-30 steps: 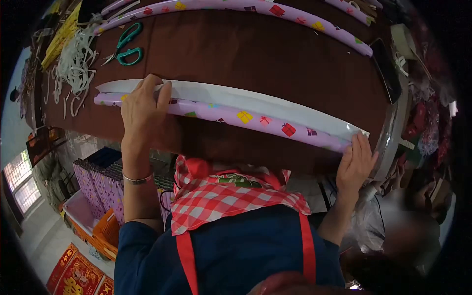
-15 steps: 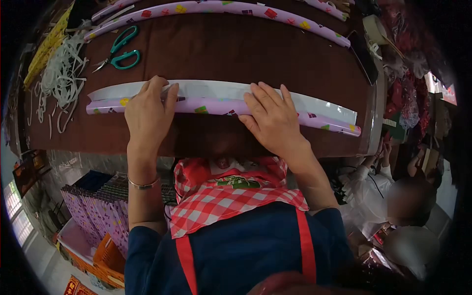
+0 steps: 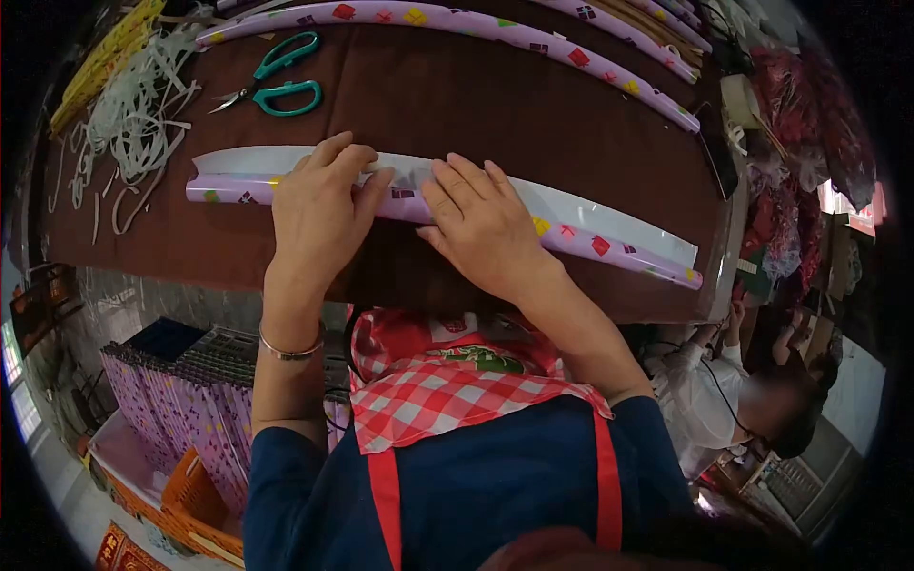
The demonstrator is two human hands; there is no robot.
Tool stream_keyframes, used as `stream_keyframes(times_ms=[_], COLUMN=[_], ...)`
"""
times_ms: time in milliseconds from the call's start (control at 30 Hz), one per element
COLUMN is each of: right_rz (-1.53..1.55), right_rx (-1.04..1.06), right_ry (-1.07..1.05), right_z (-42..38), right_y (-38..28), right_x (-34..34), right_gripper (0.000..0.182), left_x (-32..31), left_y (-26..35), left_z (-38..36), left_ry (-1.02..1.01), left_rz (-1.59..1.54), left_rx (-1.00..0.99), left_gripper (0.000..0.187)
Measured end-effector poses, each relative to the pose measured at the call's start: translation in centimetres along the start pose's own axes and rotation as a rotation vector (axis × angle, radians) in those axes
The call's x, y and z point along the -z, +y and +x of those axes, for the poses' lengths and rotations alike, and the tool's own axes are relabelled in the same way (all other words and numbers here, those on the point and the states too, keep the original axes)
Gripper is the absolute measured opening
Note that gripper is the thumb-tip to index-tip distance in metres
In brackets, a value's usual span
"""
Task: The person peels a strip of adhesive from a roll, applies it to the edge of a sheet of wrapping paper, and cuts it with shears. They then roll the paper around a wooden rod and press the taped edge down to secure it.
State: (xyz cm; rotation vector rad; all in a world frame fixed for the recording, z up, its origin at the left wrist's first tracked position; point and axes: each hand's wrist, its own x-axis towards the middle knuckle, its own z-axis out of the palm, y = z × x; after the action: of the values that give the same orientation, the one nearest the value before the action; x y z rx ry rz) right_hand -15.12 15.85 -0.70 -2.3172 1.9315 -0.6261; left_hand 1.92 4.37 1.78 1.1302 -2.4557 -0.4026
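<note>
A long roll of lilac gift-wrap paper (image 3: 576, 245) lies across the brown-covered table, printed with small coloured gifts. Along its far side a white flap of the paper's underside (image 3: 619, 221) is turned up. My left hand (image 3: 322, 205) rests over the roll left of its middle, fingers bent onto the flap and thumb near the roll's top. What lies under those fingertips is hidden. Just to the right, my right hand (image 3: 481, 224) lies across roll and flap with its fingers stretched out flat. The two hands are a short gap apart.
Teal-handled scissors (image 3: 276, 84) lie beyond the roll, near a heap of white strips (image 3: 143, 105). Another lilac roll (image 3: 457, 19) spans the back. A dark phone-like slab (image 3: 719, 167) sits by the right edge. An orange basket (image 3: 195, 495) stands below left; a co-worker (image 3: 700, 400) is at right.
My hands have come closer together along the roll, the left sliding right and the right sliding left. The whole view has shifted slightly.
</note>
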Motion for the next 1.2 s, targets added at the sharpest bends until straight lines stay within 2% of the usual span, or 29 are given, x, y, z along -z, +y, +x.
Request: stream_keyframes(times_ms=[67, 133, 267, 333, 433, 867, 1000, 1100, 1167, 1200], right_rz=[-0.003, -0.003, 0.007, 0.032, 0.054, 0.060, 0.054, 0.049, 0.025, 0.043], right_rx=[-0.001, 0.007, 0.023, 0.003, -0.006, 0.058, 0.063, 0.071, 0.046, 0.062], right_ry=[-0.006, -0.020, 0.006, -0.015, -0.078, -0.089, -0.099, -0.104, -0.107, -0.101], right_z=[0.2, 0.3, -0.4, -1.4, -2.8, -2.0, -2.0, -2.0, -2.0, -2.0], right_y=[-0.2, -0.2, 0.1, 0.2, 0.5, 0.3, 0.5, 0.4, 0.3, 0.4], right_x=[-0.1, 0.1, 0.0, 0.5, 1.6, 1.4, 1.5, 1.5, 1.5, 1.5], right_gripper=[0.046, 0.047, 0.043, 0.044, 0.044, 0.047, 0.048, 0.049, 0.050, 0.050], left_x=[0.0, 0.4, 0.6, 0.6, 0.9, 0.2, -0.2, 0.1, 1.4, 1.1], left_y=[-0.3, -0.3, -0.6, -0.6, 0.0, -0.5, -0.7, -1.9, -2.9, -4.1], left_z=[0.2, 0.4, 0.2, -0.1, -0.6, 0.1, 1.3, 2.4, 3.4, 3.3], left_ry=[0.018, -0.069, -0.114, -0.188, -0.315, -0.382, -0.404, -0.491, -0.759, -0.755], left_rz=[0.009, -0.081, -0.272, -0.278, -0.338, -0.433, -0.500, -0.595, -0.762, -0.803], left_rx=[-0.062, -0.020, 0.007, -0.083, -0.026, -0.111, -0.071, -0.045, 0.087, 0.038], left_gripper=[0.021, 0.021, 0.019, 0.020, 0.021, 0.019, 0.020, 0.024, 0.032, 0.034])
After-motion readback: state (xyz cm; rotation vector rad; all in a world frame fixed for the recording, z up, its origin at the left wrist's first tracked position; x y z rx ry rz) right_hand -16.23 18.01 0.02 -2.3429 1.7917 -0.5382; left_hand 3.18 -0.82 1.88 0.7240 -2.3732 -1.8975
